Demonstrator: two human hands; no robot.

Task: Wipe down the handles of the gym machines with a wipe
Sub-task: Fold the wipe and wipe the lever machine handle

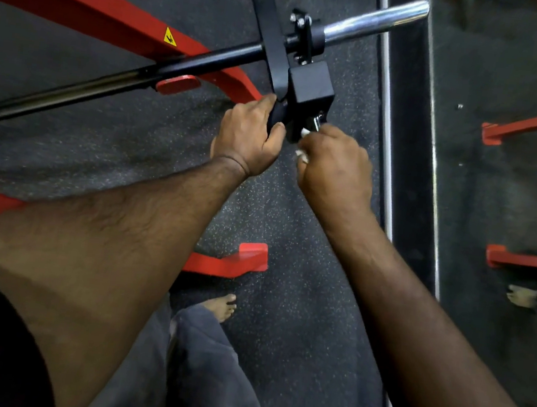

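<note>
1. White wipe (300,153), soft and light, sits bunched in my right hand (335,164) against the metal knob (316,121).
2. My left hand (249,137) grips the rigid black handle (277,117); I'd steady there.

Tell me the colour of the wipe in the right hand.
White; the wipe peeks out of the right hand in the head view.

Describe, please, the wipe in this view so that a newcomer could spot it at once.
Follow the long black bar that crosses the red machine frame to the black block at its junction. Just below that block, the right hand grips the wipe. It is the only white thing among the dark metal parts, and only small crumpled bits peek out beside the fingers.
</note>
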